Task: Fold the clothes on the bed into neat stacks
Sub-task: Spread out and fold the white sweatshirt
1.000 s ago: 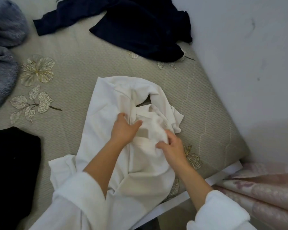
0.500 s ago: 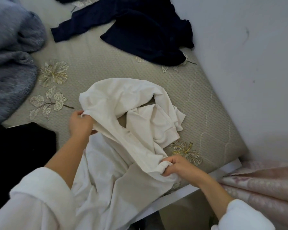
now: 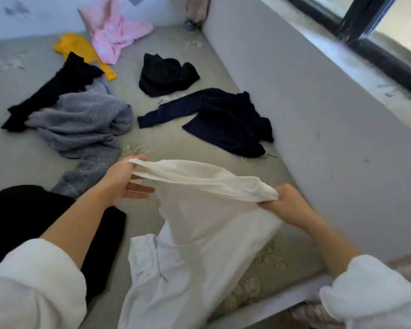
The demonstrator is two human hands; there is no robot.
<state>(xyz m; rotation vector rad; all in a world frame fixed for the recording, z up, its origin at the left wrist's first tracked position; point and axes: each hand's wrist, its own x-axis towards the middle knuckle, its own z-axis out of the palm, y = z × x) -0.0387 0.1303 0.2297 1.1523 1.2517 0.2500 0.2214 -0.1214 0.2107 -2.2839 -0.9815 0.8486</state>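
Head view: the left hand (image 3: 126,182) hooks one end of the white top's (image 3: 199,217) edge over a raised finger, its other fingers loose and straight. The right hand (image 3: 288,204) clenches the other end in a fist. The top hangs stretched between them at 6 o'clock, its tail trailing on the bed (image 3: 169,143). The cloth is thin and soft, probably light and limp, and best held at seams or shoulders. A fuzzy grey knit (image 3: 81,122) lies at 10 o'clock, a navy top (image 3: 226,117) at 1.

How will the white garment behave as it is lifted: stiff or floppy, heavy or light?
Likely floppy: the white garment sags between the left hand and right hand, its lower part draping onto the bed. Probably light: the left hand holds its stretched edge with most fingers relaxed.
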